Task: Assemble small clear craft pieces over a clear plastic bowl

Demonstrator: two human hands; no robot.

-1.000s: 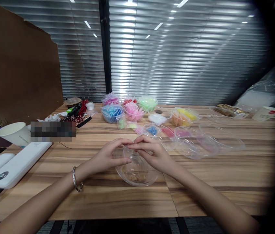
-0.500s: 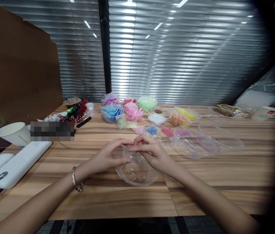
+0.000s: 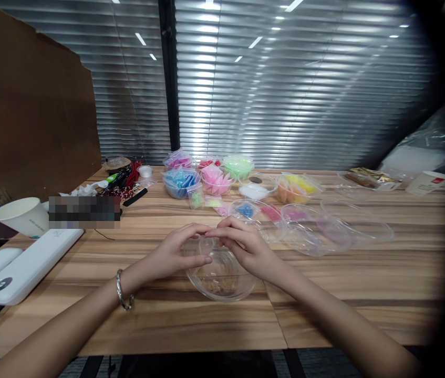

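Note:
A round clear plastic bowl (image 3: 222, 294) stands on the table before me, with small brownish bits at its bottom. Over its far left part, a small clear plastic bag (image 3: 207, 245) hangs between my hands. My left hand (image 3: 177, 252) comes in from the left, its fingertips at the bag's top edge and its thumb apart, over the bowl. My right hand (image 3: 246, 247) has its fingers bent and closed on the bag's upper edge, against the left fingertips. Any contents of the bag are too faint to make out.
Behind are bowls of coloured packets: blue (image 3: 180, 182), pink (image 3: 216, 181), green (image 3: 238, 167) and orange-yellow (image 3: 295, 188). Several clear lids (image 3: 304, 236) lie right of my bowl. A paper cup (image 3: 23, 216), a white power strip (image 3: 29, 268) and a cardboard sheet (image 3: 33, 105) are at left.
My right fingers have shifted slightly left and up along the bag's top edge, closer to my left fingertips. The bowl and the left hand stay in place.

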